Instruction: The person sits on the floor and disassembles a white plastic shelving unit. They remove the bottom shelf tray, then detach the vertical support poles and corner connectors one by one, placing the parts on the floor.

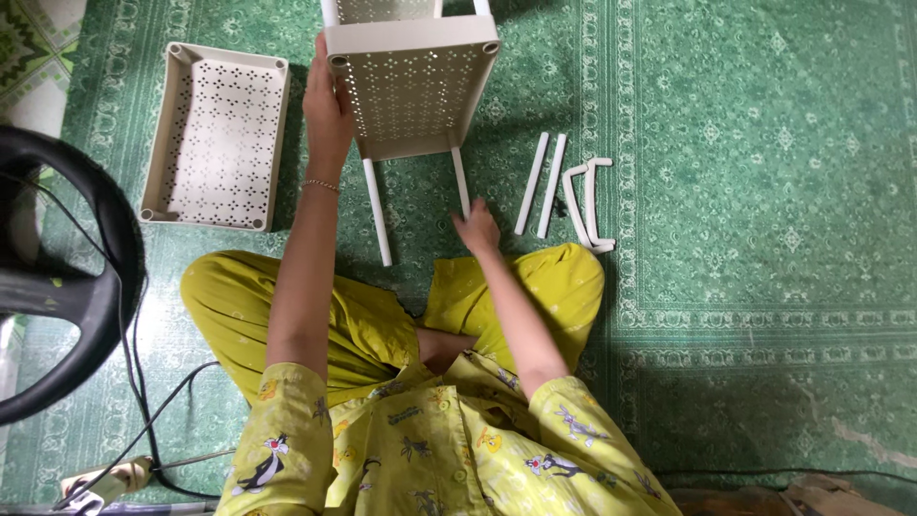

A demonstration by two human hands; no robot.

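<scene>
A person in yellow-green printed cotton clothes (pixel 430 449) is sitting cross-legged on a green patterned woven carpet (pixel 764 191), with both bare forearms stretching forward from the lap.

The right hand (pixel 477 229) is lying low, just past the right knee, with the arm reaching straight out and the wrist flat. Its fingers are curling round the near end of a slim white plastic tube leg (pixel 460 182), which is running up to the underside of the tray above; how tightly the fingers are closing cannot be told, as the back of the hand is covering them.

The left arm is rising much higher, elbow nearly straight, a thin bracelet circling the wrist. The left hand (pixel 328 110) is pressing against the left edge of a beige perforated plastic shelf tray (pixel 413 81), fingers wrapping its rim and holding it tilted up off the carpet. A second white tube leg (pixel 377 210) is hanging from the tray's near left corner, its end resting near the knees.

Right of the right hand, two loose white plastic tubes (pixel 542 184) are lying side by side, and just beyond them two white curved plastic handles (pixel 586 203). To the far left, another beige perforated tray (pixel 218 134) is lying flat, open side up, well apart from both hands.
</scene>
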